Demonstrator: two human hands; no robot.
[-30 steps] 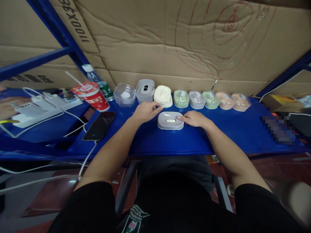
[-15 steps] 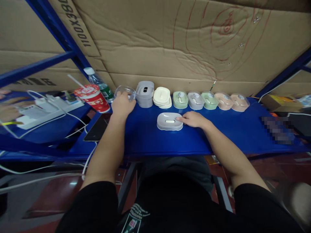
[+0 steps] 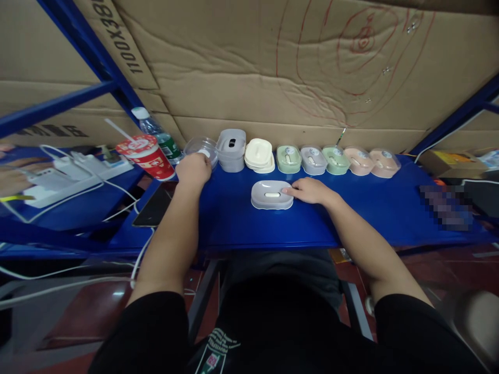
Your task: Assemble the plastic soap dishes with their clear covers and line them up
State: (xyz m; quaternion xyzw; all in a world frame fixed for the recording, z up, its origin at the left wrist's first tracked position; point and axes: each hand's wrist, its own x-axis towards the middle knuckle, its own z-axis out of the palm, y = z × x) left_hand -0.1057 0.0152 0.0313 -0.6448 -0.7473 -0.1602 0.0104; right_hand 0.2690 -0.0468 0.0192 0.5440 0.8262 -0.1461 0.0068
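At the left of the row, my left hand [image 3: 194,169] is closed at the near edge of a clear plastic lid [image 3: 199,146]; its fingertips are mostly hidden behind the hand. A pale grey oval box [image 3: 272,203] with a white piece in its middle lies on the table in front of me. My right hand [image 3: 310,190] grips the right end of that box, thumb on top and the other fingers along its far side. Just right of the clear lid stand stacked grey trays [image 3: 232,162], then stacked cream pieces [image 3: 259,153].
Green [image 3: 289,160], grey [image 3: 314,162] and pink boxes [image 3: 359,162] with clear covers line the back of the blue table [image 3: 234,228]. A red cup [image 3: 148,160], water bottle [image 3: 163,137] and dark phone-like slab [image 3: 154,208] sit left. Another person's hand [image 3: 17,176] is near a power strip [image 3: 81,179].
My left hand has drawn slightly back and left, its fingers now curled at the lid's near edge instead of reaching over it. My right hand and the grey box stay put.
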